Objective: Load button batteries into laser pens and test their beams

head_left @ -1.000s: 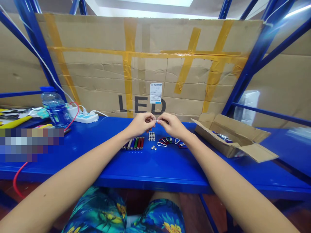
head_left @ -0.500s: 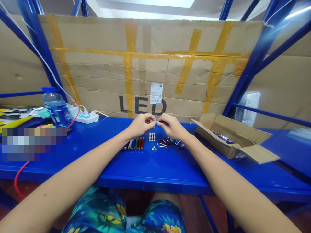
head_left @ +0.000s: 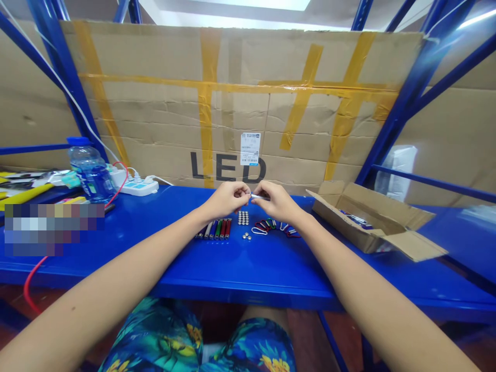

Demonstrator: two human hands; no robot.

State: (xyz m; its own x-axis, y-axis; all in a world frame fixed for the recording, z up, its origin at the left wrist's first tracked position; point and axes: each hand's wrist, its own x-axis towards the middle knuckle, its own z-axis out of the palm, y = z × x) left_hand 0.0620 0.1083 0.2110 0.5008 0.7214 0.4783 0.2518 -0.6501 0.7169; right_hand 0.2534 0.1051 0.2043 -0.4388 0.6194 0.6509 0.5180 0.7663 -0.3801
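My right hand (head_left: 274, 198) pinches a slim silver metal tube (head_left: 260, 196) above the blue table. At the tube's left end, the fingertips of my left hand (head_left: 230, 198) are pressed together; whatever they grip is too small and covered to make out. Just below my hands stand neat rows of small silver button cells (head_left: 243, 218), with a few loose button cells (head_left: 247, 236) nearer the front. Several coloured metal tubes (head_left: 217, 229) lie side by side below my left hand. Carabiner clips (head_left: 267, 226) in several colours lie in an arc below my right hand.
An open cardboard box (head_left: 372, 227) with packed items stands at the right of the blue table (head_left: 248, 274). On the left are a drink bottle (head_left: 91, 170), a white power strip (head_left: 141, 186) and a red cable (head_left: 33, 279). A large cardboard panel (head_left: 163, 129) closes off the back.
The tube in my right hand has turned slightly, so more of its silver side shows. Both hands stay close together in nearly the same place.
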